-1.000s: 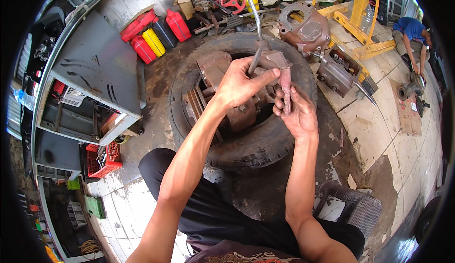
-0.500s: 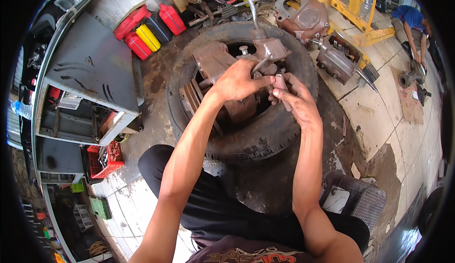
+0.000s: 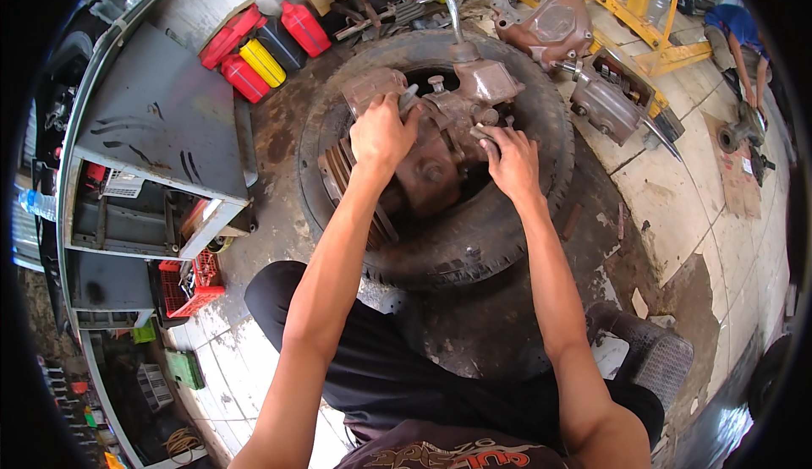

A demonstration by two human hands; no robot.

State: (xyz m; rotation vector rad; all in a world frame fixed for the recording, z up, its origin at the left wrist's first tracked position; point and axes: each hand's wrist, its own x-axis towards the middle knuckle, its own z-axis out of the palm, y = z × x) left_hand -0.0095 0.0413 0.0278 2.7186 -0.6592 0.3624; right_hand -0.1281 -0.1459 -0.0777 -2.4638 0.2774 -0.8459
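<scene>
A brown, grimy machine casing (image 3: 430, 166) with a grooved pulley wheel (image 3: 337, 173) on its left side rests in the middle of a large black tyre (image 3: 465, 257). From its upper end, a housing (image 3: 489, 81) carries a long shiny lever. My left hand (image 3: 382, 133) is over the casing's upper left, fingers closed round a short grey metal piece (image 3: 408, 95) whose end sticks out past them. To its right, my right hand (image 3: 512, 161) pinches a small brownish piece (image 3: 483, 134) against or just above the casing; its exact shape is partly hidden by the fingers.
Red, yellow and black jerrycans (image 3: 263, 63) stand beyond the tyre at left, near a grey metal cabinet (image 3: 152, 114). A bell-shaped housing (image 3: 545, 21) and an opened gearbox (image 3: 607, 101) lie at far right. Another person (image 3: 736, 38) handles a metal part farther off.
My hands, close together over the casing's right side, have come apart. The left has moved left and away with the grey piece; the right keeps the brownish piece, slightly to the left.
</scene>
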